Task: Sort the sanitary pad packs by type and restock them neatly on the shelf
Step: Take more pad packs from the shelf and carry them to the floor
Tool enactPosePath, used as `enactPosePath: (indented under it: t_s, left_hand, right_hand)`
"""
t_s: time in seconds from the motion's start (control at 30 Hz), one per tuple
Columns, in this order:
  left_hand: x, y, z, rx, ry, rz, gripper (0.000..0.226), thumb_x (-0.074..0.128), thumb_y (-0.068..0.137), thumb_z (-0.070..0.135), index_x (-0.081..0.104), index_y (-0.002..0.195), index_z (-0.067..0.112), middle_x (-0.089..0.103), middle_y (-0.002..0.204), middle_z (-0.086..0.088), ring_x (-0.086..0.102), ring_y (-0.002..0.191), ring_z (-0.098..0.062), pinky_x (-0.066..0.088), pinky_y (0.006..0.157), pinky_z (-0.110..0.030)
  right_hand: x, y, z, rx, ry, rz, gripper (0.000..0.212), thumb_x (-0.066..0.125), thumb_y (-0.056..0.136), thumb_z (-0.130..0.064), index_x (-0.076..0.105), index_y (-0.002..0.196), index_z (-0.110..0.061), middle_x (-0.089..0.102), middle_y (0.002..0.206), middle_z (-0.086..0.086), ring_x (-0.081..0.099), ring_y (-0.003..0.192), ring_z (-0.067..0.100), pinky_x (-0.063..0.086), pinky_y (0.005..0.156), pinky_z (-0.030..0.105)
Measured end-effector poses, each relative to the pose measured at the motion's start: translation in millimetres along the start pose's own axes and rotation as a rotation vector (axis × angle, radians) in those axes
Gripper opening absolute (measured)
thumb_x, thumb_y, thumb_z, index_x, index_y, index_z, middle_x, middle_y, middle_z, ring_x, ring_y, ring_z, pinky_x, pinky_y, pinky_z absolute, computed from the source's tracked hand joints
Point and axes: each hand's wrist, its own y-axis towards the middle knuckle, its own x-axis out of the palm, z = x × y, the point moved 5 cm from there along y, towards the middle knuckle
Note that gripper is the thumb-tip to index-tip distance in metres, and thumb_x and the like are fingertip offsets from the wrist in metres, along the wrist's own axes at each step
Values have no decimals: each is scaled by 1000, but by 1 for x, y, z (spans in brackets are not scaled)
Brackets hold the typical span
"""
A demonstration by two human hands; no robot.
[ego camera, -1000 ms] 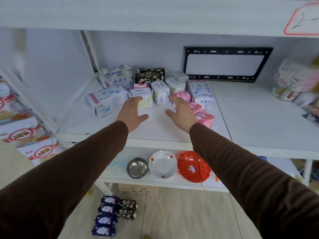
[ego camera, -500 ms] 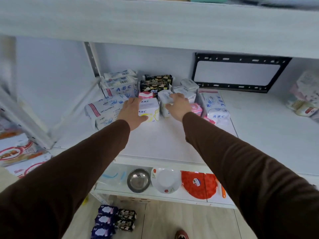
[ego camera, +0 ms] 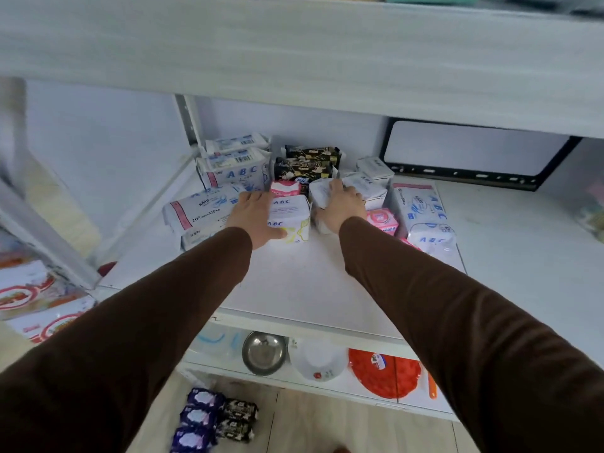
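Note:
Sanitary pad packs crowd the back left of the white shelf (ego camera: 304, 289). My left hand (ego camera: 253, 217) grips a small white ABC pack with yellow print (ego camera: 291, 220), thumb along its front. My right hand (ego camera: 341, 207) grips a white pack (ego camera: 320, 191) just to the right of it. Larger white ABC packs (ego camera: 233, 171) are stacked at the back left, and another long one (ego camera: 196, 214) lies beside my left hand. Black packs (ego camera: 307, 163) sit at the back. A pink pack (ego camera: 382, 220) and more white ABC packs (ego camera: 421, 204) lie to the right.
The upper shelf board (ego camera: 294, 60) hangs low overhead. A black metal frame (ego camera: 464, 173) leans on the back wall. Below are a steel bowl (ego camera: 263, 353), a white bowl (ego camera: 318, 362) and a red plate (ego camera: 384, 374). Purple and black packs (ego camera: 209, 420) lie on the floor.
Both hands reached forward from the open shelf front to the packs and closed on them. The view moved nearer to the shelf and tilted down.

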Motion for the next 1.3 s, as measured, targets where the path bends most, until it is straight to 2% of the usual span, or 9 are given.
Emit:
enactPosePath:
  t_s: [0.2,0.37,0.47,0.6,0.73,0.97,1.07,1.2,1.3]
  left_hand:
    - [-8,-2,-4,-6,-161,46,80,86,69,38,47,134,12,45,131,-8,37,125,-28,34,103,-39]
    - [-21,-17,-15,-14,-313,69,75,87,66,36,50,129,18,53,123,-5,46,115,-26,41,98,-42]
    - [-29,-31,-22,-11,-428,65,73,90,65,28,50,125,17,58,119,-4,55,107,-25,47,94,-42]
    - [-38,-53,-31,1,-512,20,74,91,65,23,50,127,15,61,118,-3,58,104,-22,48,92,-36]
    - [-44,-78,-38,30,-506,25,70,90,67,21,52,125,15,62,117,-3,59,104,-23,48,92,-34]
    - [-41,-141,-51,2,-520,45,78,91,68,24,49,133,17,58,123,-5,56,108,-24,46,101,-37]
    - [-37,-187,-51,-9,-520,47,76,90,69,21,49,133,16,57,117,-2,54,101,-21,44,92,-30]
    - [-23,-251,-53,-30,-575,25,68,89,69,15,52,126,16,59,106,-2,54,88,-17,44,73,-18]
    - [-8,-296,-59,-59,-598,-2,66,89,69,15,53,123,18,59,108,-3,53,88,-16,42,68,-14]
  right_hand:
    - [-22,-1,3,13,160,-1,63,66,84,-38,41,138,-18,50,130,19,52,117,40,44,96,41]
    - [-44,-21,-2,-49,223,50,67,69,80,-38,46,141,-23,52,129,16,59,105,35,50,91,39]
    - [-52,-43,-2,-52,291,70,71,70,74,-42,48,140,-26,57,127,14,63,100,35,55,87,45]
    - [-57,-80,-1,-62,344,100,66,72,74,-40,51,136,-30,56,130,9,58,112,30,50,95,41]
    - [-59,-118,0,-81,390,111,69,77,71,-39,50,134,-33,56,131,6,56,115,29,51,96,46]
    - [-44,-182,10,-120,367,-42,86,81,81,-27,34,151,-11,43,150,9,44,135,26,36,112,37]
    - [-31,-219,14,-156,354,-102,84,81,80,-25,36,150,-12,44,147,11,44,133,27,36,112,40]
    - [-10,-268,21,-178,361,-149,79,82,78,-24,41,145,-15,48,135,13,50,122,28,40,101,33]
    - [9,-304,25,-180,380,-189,76,84,75,-25,45,140,-19,50,129,12,53,117,27,44,99,34]
